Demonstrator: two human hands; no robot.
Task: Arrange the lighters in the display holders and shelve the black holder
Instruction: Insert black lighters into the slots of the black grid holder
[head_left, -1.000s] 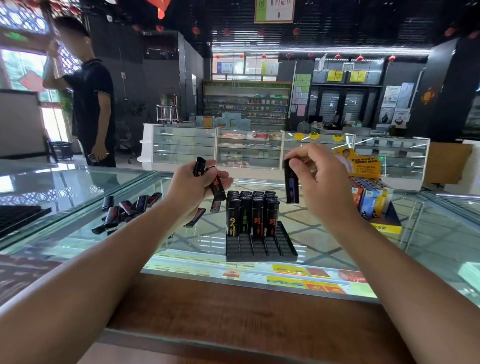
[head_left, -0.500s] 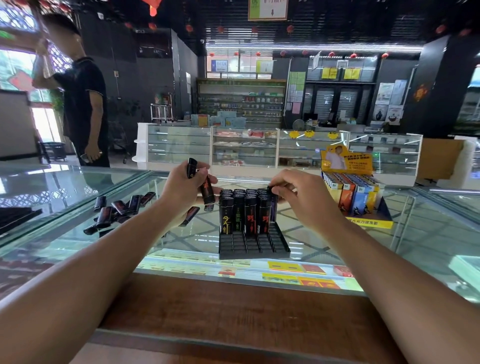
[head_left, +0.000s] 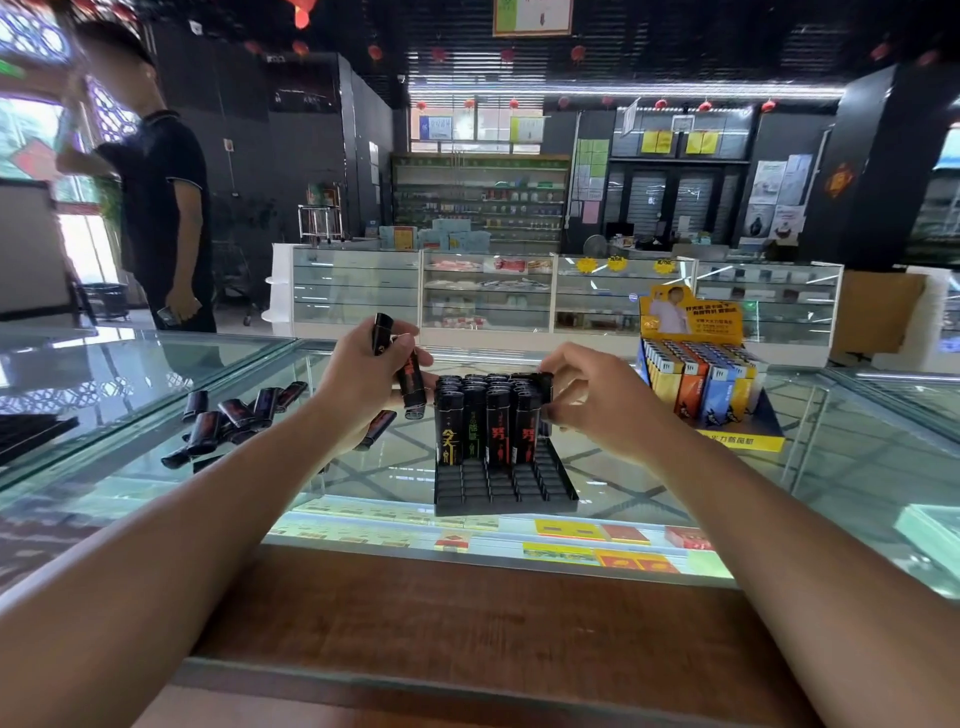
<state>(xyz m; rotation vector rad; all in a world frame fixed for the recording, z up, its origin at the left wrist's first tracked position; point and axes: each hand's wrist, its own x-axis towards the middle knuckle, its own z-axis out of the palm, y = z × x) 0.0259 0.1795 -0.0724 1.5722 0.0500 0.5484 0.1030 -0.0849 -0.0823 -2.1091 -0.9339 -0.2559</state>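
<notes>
- my left hand (head_left: 363, 387) is curled tight round the spare lighters (head_left: 411, 384), which are black with red print. one pokes up above the fingers and another slants down out of the palm. the hand is just left of the holder, above the glass.
- a low lighter (head_left: 378, 427) shows just under that hand. i cannot tell whether it is held or lying on the glass.
- my right hand (head_left: 605, 402) is at the right rear of the filled rows. its fingertips and thumb pinch the edge lighter (head_left: 543, 385), which stands upright in the rightmost column.
- the holder (head_left: 506, 491), a black slotted tray, sits on the glass counter (head_left: 779, 499) straight ahead of me. the stock (head_left: 483, 426) stands upright in its rear rows, and the front slots show bare.
- a loose pile (head_left: 234, 415) of black lighters lies on the glass, well left of the holder.
- a colour box (head_left: 701, 387) of yellow, orange and blue lighters stands near my right hand, on its right.
- a wood edge (head_left: 467, 623) runs along the near side, between my forearms.
- a person in a dark shirt (head_left: 161, 208) stands beyond the counter at far left.
</notes>
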